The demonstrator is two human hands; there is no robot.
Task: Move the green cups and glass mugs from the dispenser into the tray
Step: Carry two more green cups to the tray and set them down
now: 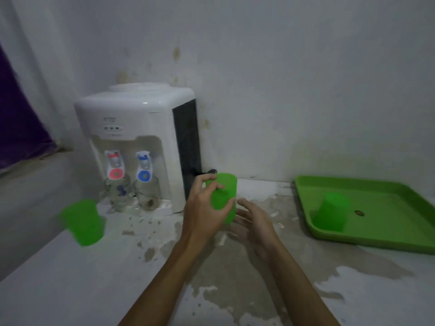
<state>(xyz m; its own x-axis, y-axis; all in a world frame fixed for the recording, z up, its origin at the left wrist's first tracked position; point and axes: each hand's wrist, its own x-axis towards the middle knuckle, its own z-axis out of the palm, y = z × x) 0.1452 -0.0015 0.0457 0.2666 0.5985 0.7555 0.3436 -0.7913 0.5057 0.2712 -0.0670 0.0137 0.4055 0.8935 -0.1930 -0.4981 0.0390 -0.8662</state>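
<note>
The left hand (207,208) grips an upright green cup (223,196); the right hand (254,222), open beside it, lies nearer the green tray (400,241), off to its right.

There is one view only, from the camera on my head, so nothing is shared with a second view. It looks forward and down onto the counter (70,278), facing the wall behind the water dispenser (138,147). The dispenser stands left of centre, fairly near, its taps turned toward me. Right of the dispenser, at the picture's edge, lies the green tray (400,241), partly cut off. My forearms enter from the bottom edge, below and right of the dispenser. The wide lens bends the edges, and the picture is blurred.
</note>
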